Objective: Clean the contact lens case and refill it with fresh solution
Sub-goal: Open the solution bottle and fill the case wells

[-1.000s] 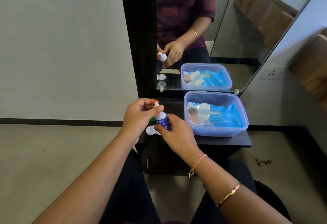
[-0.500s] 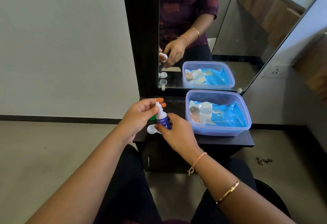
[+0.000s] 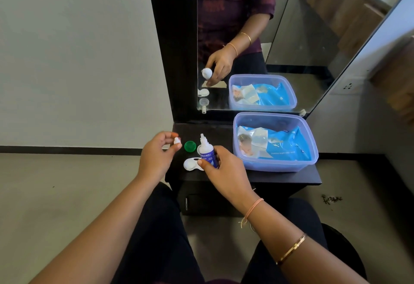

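Lens case (image 3: 193, 164): white, lying open on the black bench (image 3: 264, 175) near its front edge, one well in plain sight, the other hidden behind the bottle and fingers. Whether it holds any liquid cannot be told.

Green cap (image 3: 190, 146): round, loose on the bench just behind the case, apart from it. Judged to be one of the case's lids.

Solution bottle (image 3: 207, 152): small, white top and blue label, upright, nozzle bare, standing beside the case and touching or nearly touching it.

Right hand (image 3: 225, 168): fingers closed around the lower part of the bottle, thumb at the front.

Left hand (image 3: 158, 156): raised clear of the bench, fingertips pinched on a small white bottle cap (image 3: 177, 141); remaining fingers loosely curled.

Tub (image 3: 274, 141): clear plastic, at the right of the bench, well apart from the case, holding a blue wipes packet.

Mirror (image 3: 280, 37): behind the bench, repeating the hand, case and tub.

Risks, as judged: the bare nozzle may touch the case or a finger during tipping and foul the solution; a hard squeeze may overfill the shallow well and flood the bench; the light case may slide when nudged; the small cap may slip from the pinch to the floor.
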